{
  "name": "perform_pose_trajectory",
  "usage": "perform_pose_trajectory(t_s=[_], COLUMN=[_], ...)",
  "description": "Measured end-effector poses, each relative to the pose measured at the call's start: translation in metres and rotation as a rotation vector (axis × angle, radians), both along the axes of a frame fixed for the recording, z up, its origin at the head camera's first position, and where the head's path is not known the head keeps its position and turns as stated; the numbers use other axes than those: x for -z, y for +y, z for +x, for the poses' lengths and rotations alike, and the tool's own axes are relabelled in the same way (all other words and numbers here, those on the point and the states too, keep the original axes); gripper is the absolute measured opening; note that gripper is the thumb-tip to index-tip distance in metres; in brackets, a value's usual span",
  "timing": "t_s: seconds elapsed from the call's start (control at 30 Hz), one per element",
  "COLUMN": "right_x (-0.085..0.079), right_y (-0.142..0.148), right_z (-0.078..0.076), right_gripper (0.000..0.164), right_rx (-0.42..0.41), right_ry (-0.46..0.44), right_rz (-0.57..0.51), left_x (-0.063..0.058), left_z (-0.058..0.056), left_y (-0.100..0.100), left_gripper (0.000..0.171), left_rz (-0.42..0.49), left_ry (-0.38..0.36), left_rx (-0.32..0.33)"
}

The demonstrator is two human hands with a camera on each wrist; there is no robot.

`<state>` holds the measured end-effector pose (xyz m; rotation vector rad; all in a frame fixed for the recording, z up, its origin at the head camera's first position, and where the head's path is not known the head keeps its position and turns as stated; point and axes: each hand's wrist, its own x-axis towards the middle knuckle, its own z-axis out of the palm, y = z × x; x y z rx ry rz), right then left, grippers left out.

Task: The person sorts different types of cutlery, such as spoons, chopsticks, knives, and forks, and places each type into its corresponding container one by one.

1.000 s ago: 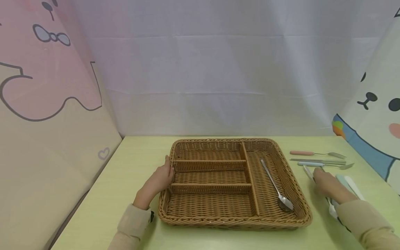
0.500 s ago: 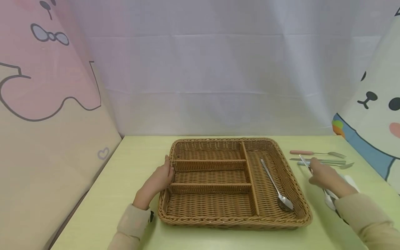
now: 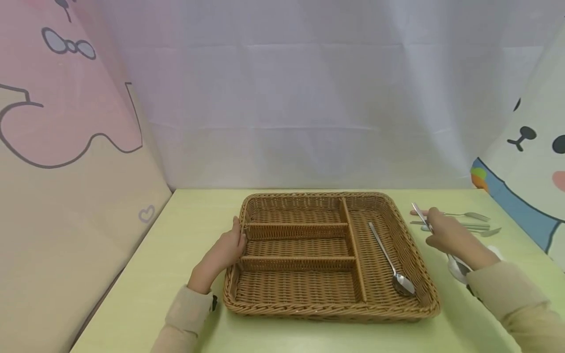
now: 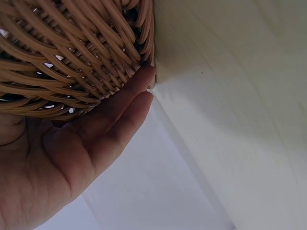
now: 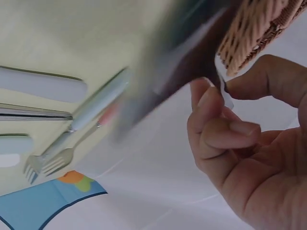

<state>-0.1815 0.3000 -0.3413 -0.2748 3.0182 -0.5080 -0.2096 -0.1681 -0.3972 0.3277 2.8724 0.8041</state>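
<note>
In the head view my left hand (image 3: 224,250) holds the left side of a brown wicker basket (image 3: 304,314) with divided compartments. The left wrist view has the fingers (image 4: 127,103) lying along its outer wall (image 4: 62,62); the thumb is mostly hidden. My right hand (image 3: 452,238) pinches a metal spoon by its handle (image 3: 422,218), off the right side of the basket, bowl (image 3: 456,270) toward the wrist. Close to the right wrist camera the spoon (image 5: 177,72) is a dark blur between thumb and fingers. Another spoon (image 3: 402,284) lies in the basket's long right compartment.
Right of the basket lie a pink-handled fork (image 3: 476,215), green chopsticks (image 3: 478,226) and a blue-handled fork (image 3: 491,232), partly behind the right hand. Lavender (image 5: 43,85) and mint (image 5: 14,143) handles show in the right wrist view. A white curtain (image 3: 282,122) hangs behind the table.
My right hand has lifted the spoon from among the cutlery and moved it up and slightly left, away from me. The left hand and basket stay put.
</note>
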Motion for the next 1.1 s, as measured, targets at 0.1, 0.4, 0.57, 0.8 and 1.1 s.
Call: perform_pose_trajectory(t_s=[0.1, 0.4, 0.57, 0.8, 1.1], right_x=[-0.005, -0.018, -0.018, -0.014, -0.005], right_y=[-0.006, -0.033, -0.049, -0.067, -0.082], right_z=[-0.001, -0.004, -0.007, -0.009, -0.012], right_gripper=[0.024, 0.028, 0.025, 0.022, 0.03], right_rx=[-0.004, -0.014, -0.027, -0.088, -0.159], right_ry=[0.004, -0.018, -0.028, -0.041, -0.055], right_rz=[0.002, 0.009, 0.024, 0.018, 0.009], left_x=[0.001, 0.001, 0.002, 0.002, 0.002], left_z=[0.0, 0.0, -0.001, -0.001, -0.001], left_y=[0.0, -0.001, 0.0, 0.0, 0.0], left_gripper=[0.063, 0.063, 0.063, 0.063, 0.063], left_rz=[-0.004, 0.006, 0.004, 0.009, 0.018], left_ry=[-0.002, -0.006, -0.003, -0.009, -0.017], left_rx=[0.0, 0.001, 0.0, -0.004, -0.009])
